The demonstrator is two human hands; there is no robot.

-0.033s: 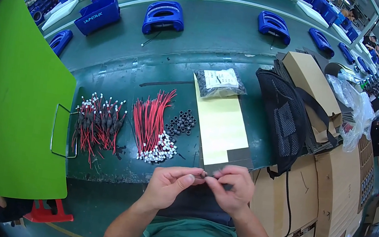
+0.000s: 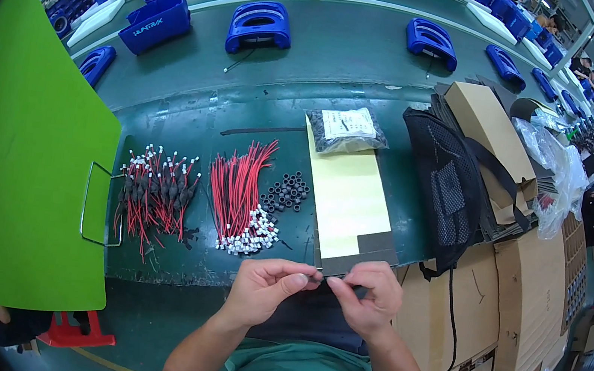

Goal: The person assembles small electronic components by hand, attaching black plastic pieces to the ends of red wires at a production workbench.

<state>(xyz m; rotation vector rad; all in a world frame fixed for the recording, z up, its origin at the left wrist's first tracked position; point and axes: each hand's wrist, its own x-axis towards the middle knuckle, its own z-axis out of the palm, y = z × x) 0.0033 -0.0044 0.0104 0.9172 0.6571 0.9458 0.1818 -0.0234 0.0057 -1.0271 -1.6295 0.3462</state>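
Close to the table's front edge, my left hand (image 2: 267, 288) and my right hand (image 2: 368, 296) meet almost fingertip to fingertip. Both are closed in a pinch on something small and dark, mostly hidden by the fingers; its kind cannot be made out. Beyond my left hand lies a bundle of red wires with white connectors (image 2: 240, 185). Next to it is a scatter of small black ring-shaped pieces (image 2: 285, 191). Further left, a second pile of red wires (image 2: 158, 192) has dark lumps along the wires and white connectors at the ends.
A yellow sheet (image 2: 346, 200) on dark board carries a clear bag of dark pieces (image 2: 347, 129). To the right stand a black mesh bag (image 2: 445, 183) and cardboard boxes (image 2: 447, 305). A green panel (image 2: 34, 164) borders the left side. Blue plastic housings (image 2: 258, 26) line the far bench.
My right fingers, blurred before, now show sharply, with the hand slightly further right. The left hand keeps its pinch. The whole view has shifted very slightly.
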